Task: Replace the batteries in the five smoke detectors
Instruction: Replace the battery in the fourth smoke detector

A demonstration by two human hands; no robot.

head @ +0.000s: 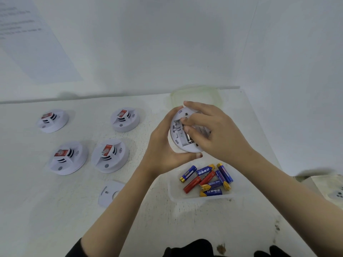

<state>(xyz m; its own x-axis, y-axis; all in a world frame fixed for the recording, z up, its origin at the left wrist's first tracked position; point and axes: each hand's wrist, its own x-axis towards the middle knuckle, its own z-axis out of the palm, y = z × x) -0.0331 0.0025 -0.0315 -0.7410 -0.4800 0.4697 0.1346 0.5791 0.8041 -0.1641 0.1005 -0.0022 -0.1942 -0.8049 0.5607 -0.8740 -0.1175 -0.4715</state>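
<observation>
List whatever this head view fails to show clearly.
- Battery bay of the held detector, head view: the right hand covers it; cells unclear.
- Wall sheet, head view: print blurred.
- Loose back plate, head view: left forearm hides part.
- Object at right edge, head view: cut off by frame.

So the left hand (163, 154) cups a flipped smoke detector (185, 148) near the bench's right edge, with the right hand (213, 132) curled over its open back. Four more detectors (109, 156) sit toward the left edge, and the battery tray (172, 191) is closer to the front edge.
</observation>
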